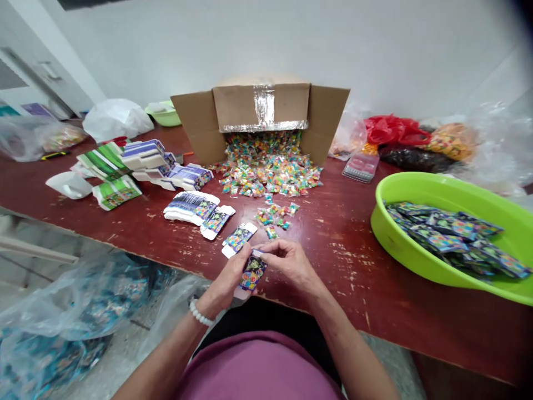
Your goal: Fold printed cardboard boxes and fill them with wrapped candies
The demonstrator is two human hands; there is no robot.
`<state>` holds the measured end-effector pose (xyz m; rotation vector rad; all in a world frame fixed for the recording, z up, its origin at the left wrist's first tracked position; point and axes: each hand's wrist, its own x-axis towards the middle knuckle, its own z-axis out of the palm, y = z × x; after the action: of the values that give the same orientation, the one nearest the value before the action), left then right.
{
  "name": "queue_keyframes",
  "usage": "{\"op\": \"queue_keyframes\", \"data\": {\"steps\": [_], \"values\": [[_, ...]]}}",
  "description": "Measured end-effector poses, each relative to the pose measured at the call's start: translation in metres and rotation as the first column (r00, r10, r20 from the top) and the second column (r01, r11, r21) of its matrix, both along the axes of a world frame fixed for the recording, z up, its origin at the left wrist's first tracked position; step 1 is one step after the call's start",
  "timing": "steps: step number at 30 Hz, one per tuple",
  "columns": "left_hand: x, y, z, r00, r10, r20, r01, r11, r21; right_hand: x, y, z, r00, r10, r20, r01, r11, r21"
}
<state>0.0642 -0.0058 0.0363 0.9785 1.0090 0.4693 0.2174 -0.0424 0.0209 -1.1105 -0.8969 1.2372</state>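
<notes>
Close to the table's front edge, a small printed candy box (pixel 253 273) is held in my left hand (pixel 227 280), its fingers closed on the box's left side. At the box's upper end my right hand (pixel 291 264) pinches the white flap between thumb and fingers. The box's lower flap sticks out toward me. Just beyond my left hand lies another flat candy box (pixel 240 238). More flattened boxes (pixel 194 206) lie overlapped to its left. A few wrapped candies (pixel 277 215) are scattered beyond my hands, in front of a larger candy pile (pixel 270 172).
A tipped cardboard box (pixel 197 119) spills the candies at the back. On the right stands a green basin (pixel 387 244) holding dark printed packets (pixel 449 233). Carton stacks (pixel 112 166) and a white cup (pixel 69 185) are at left. Plastic bags of blue packets (pixel 112 300) sit below the table.
</notes>
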Motion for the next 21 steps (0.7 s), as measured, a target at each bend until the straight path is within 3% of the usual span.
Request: {"op": "queue_keyframes", "data": {"steps": [7, 13, 18, 21], "values": [[-0.008, 0.009, -0.015, 0.995, -0.088, -0.041, 0.090, 0.994, 0.060, -0.005, 0.002, -0.014, 0.996, -0.039, -0.075, 0.034, 0.997, -0.062], [-0.014, 0.010, -0.025, 0.997, -0.077, 0.004, 0.077, 0.996, 0.036, -0.009, 0.002, -0.022, 0.986, -0.041, 0.159, 0.036, 0.999, 0.034], [-0.015, 0.007, -0.028, 0.996, -0.088, 0.030, 0.089, 0.996, -0.016, -0.009, -0.004, -0.025, 0.984, 0.040, 0.171, -0.047, 0.998, 0.038], [-0.015, 0.007, -0.029, 0.994, -0.099, 0.040, 0.100, 0.994, -0.032, -0.010, -0.008, -0.024, 0.969, -0.002, 0.247, -0.024, 0.994, 0.105]]}}
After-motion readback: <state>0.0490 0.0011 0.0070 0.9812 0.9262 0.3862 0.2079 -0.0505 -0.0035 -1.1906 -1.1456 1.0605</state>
